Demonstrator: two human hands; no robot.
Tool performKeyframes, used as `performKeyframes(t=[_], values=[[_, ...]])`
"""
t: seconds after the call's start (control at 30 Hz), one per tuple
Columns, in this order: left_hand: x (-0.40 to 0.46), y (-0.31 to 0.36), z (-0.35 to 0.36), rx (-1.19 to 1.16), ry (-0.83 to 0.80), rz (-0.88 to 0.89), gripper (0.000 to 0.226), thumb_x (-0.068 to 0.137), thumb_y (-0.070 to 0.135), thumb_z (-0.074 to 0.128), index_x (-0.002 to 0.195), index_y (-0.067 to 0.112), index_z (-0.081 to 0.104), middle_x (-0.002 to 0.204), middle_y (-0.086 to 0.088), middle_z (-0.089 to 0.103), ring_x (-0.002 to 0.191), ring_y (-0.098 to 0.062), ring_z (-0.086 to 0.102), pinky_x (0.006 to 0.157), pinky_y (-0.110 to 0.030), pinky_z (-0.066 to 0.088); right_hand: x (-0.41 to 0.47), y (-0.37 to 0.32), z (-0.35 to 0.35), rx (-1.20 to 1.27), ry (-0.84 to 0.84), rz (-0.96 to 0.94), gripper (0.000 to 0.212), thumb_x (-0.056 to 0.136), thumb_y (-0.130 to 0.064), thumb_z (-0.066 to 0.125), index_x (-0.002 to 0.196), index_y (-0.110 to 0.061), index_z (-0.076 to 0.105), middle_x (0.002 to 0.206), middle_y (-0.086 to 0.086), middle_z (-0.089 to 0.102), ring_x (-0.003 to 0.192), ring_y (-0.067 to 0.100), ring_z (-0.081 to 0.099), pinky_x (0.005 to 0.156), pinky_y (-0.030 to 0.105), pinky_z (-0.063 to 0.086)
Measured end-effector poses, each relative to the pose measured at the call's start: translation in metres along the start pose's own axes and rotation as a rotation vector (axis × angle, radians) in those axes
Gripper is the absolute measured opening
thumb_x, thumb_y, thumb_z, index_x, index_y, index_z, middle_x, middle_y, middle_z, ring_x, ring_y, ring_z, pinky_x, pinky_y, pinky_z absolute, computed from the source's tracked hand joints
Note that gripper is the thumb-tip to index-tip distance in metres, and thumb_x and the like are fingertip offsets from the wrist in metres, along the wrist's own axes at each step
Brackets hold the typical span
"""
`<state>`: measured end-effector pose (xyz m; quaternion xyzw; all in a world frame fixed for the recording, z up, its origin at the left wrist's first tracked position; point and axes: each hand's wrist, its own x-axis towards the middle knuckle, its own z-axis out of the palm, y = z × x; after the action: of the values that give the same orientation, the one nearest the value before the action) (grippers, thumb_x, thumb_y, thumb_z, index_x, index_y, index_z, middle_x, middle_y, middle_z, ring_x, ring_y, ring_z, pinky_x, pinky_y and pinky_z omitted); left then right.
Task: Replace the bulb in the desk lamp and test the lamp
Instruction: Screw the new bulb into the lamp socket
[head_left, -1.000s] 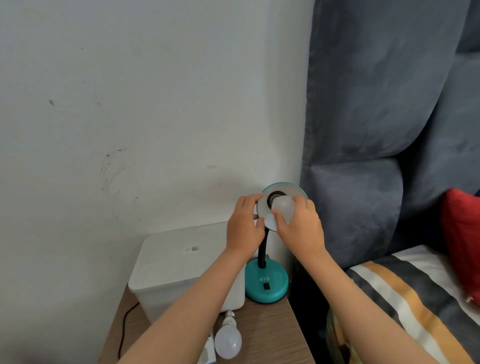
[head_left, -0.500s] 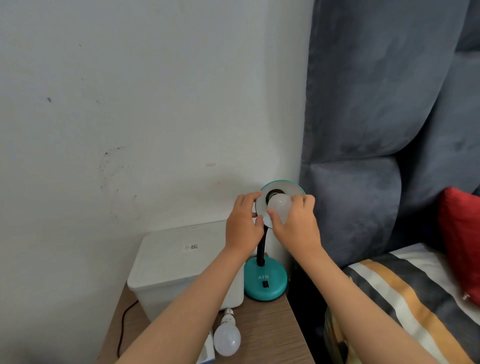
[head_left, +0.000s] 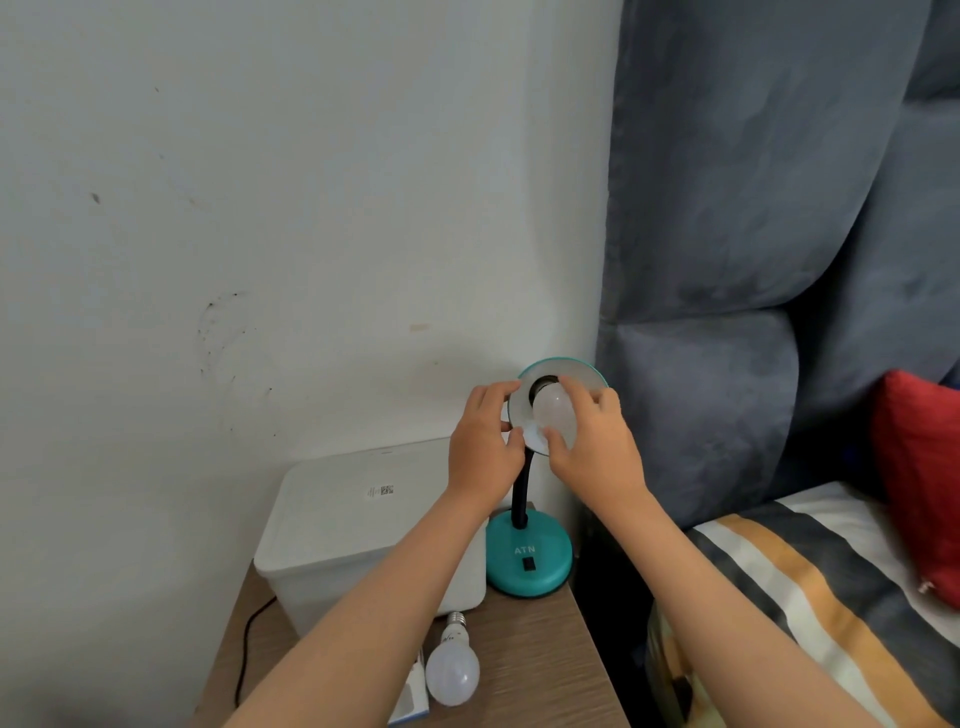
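A teal desk lamp stands on the wooden bedside table, with its round base (head_left: 529, 564) near the right edge and its shade (head_left: 576, 373) tilted toward me on a black neck. A white bulb (head_left: 555, 410) sits at the dark socket inside the shade. My right hand (head_left: 597, 449) grips this bulb with fingers and thumb around it. My left hand (head_left: 484, 441) pinches the shade's left rim. A second white bulb (head_left: 452, 670) lies loose on the table, screw cap pointing away from me.
A white lidded plastic box (head_left: 343, 525) fills the table's back left, touching the wall. A black cable (head_left: 244, 644) runs down the table's left side. A small white and blue box (head_left: 413, 696) lies beside the loose bulb. A grey padded headboard (head_left: 727, 234), striped bedding (head_left: 810, 587) and a red pillow (head_left: 919, 483) lie right.
My right hand's fingers have shifted around the bulb in the shade, the index finger now higher near the socket. My left hand stays on the shade's rim.
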<state>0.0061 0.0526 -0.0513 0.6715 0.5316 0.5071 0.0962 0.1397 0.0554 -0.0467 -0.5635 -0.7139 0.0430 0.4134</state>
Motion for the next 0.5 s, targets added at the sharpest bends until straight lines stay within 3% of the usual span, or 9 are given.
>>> performKeyframes(t=[0.1,0.17,0.27,0.37,0.5], values=[[-0.0012,0.0011,0.0014,0.0,0.002,0.003,0.047,0.08,0.002,0.06,0.12,0.025,0.051,0.119,0.005,0.052,0.079,-0.005,0.059,0.063,-0.007,0.043,0.0012,-0.0001,-0.0022,0.014,0.031,0.107,0.058,0.083,-0.036,0.064,0.129,-0.009,0.043,0.119,0.017,0.052,0.1,0.034,0.058,0.07,0.032,0.044],[-0.0012,0.0014,0.0025,-0.006,0.005,-0.002,0.047,0.08,0.001,0.059,0.12,0.025,0.051,0.119,0.004,0.052,0.081,-0.007,0.061,0.064,-0.009,0.044,0.0004,-0.0027,-0.002,-0.005,0.048,0.134,0.06,0.082,-0.04,0.065,0.125,-0.004,0.043,0.119,0.017,0.048,0.093,0.034,0.06,0.063,0.03,0.043],[-0.0008,0.0014,0.0026,-0.01,0.012,-0.011,0.048,0.08,0.001,0.06,0.121,0.025,0.051,0.119,0.005,0.052,0.081,-0.006,0.06,0.065,-0.011,0.046,-0.0037,-0.0056,-0.0015,-0.052,0.028,0.054,0.065,0.081,-0.037,0.067,0.133,-0.013,0.036,0.124,0.011,0.037,0.082,0.03,0.06,0.058,0.027,0.039],[-0.0009,0.0015,0.0021,-0.008,0.015,-0.011,0.048,0.08,0.001,0.06,0.12,0.025,0.051,0.118,0.004,0.052,0.08,-0.007,0.06,0.065,-0.012,0.046,-0.0031,-0.0034,-0.0037,-0.091,-0.001,0.007,0.057,0.083,-0.032,0.063,0.135,-0.024,0.039,0.128,0.008,0.04,0.086,0.029,0.061,0.059,0.028,0.041],[-0.0009,0.0024,0.0034,-0.023,0.026,-0.023,0.047,0.079,0.001,0.059,0.119,0.025,0.052,0.117,0.004,0.053,0.081,-0.008,0.061,0.063,-0.011,0.045,0.0015,-0.0034,-0.0056,-0.093,0.01,0.134,0.054,0.083,-0.045,0.062,0.125,-0.016,0.045,0.117,0.012,0.05,0.089,0.034,0.061,0.062,0.031,0.043]])
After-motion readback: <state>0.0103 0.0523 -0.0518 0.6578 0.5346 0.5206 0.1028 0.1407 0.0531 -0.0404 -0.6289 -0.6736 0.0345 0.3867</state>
